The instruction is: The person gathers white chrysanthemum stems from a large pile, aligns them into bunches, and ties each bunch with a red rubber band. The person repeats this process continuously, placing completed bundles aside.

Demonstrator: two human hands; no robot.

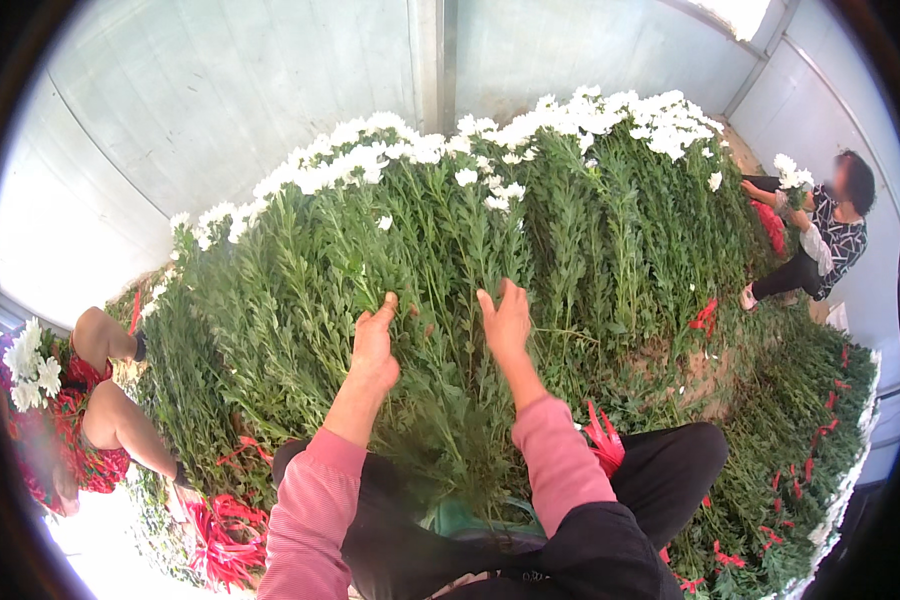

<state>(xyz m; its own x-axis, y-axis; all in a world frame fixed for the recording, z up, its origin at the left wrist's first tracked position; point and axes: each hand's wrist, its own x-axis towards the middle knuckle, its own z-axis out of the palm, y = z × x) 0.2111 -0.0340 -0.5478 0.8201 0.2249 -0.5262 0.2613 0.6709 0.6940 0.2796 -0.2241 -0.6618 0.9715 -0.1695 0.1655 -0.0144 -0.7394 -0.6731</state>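
Note:
Long leafy chrysanthemum stems (435, 247) with white blooms (360, 161) lie in a deep pile before me, flower heads towards the wall. My left hand (373, 343) is closed around leafy stems left of centre, thumb uppermost; leaves partly hide its fingers. To its right, my right hand (507, 321) reaches over the pile, thumb and fingers apart, with nothing visibly held. More cut stems (450, 450) run down between my knees, their lower ends blurred. Red ribbon ties (606, 442) rest at my right thigh.
At left, a seated person's legs (116, 420) adjoin the pile, beside a heap of red ties (225, 540). Another person (832, 225) sits at far right holding white flowers (793, 172). Bundles with red ties (795, 480) lie at lower right. Pale wall panels (270, 67) stand behind.

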